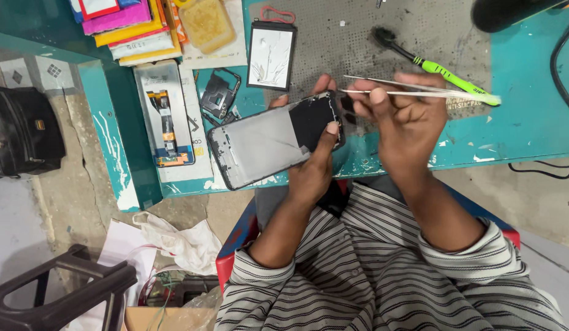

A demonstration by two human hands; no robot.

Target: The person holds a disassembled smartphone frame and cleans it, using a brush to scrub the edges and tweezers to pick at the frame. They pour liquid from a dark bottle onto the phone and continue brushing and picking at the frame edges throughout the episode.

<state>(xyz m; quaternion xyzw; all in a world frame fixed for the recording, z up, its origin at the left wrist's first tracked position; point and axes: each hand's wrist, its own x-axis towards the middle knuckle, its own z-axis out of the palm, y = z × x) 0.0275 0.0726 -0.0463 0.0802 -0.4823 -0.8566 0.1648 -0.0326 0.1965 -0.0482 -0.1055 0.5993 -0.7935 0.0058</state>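
Observation:
My left hand point(313, 160) grips an opened phone frame point(266, 142), grey inside with a black patch at its right end; my thumb presses on that patch. My right hand point(400, 116) holds metal tweezers point(413, 90), their tips pointing left just above the frame's right end. Both hands hover over the front edge of the teal workbench point(530, 116), above my lap in a striped shirt.
On the bench lie a cracked screen panel point(271, 55), a phone board on a tray point(165, 116), a black frame part point(219, 94), a green-handled brush point(438, 68), stacked colourful packets point(134, 27) and a black cable point(563, 86). A black bag point(24, 132) and stool point(57, 297) sit at left.

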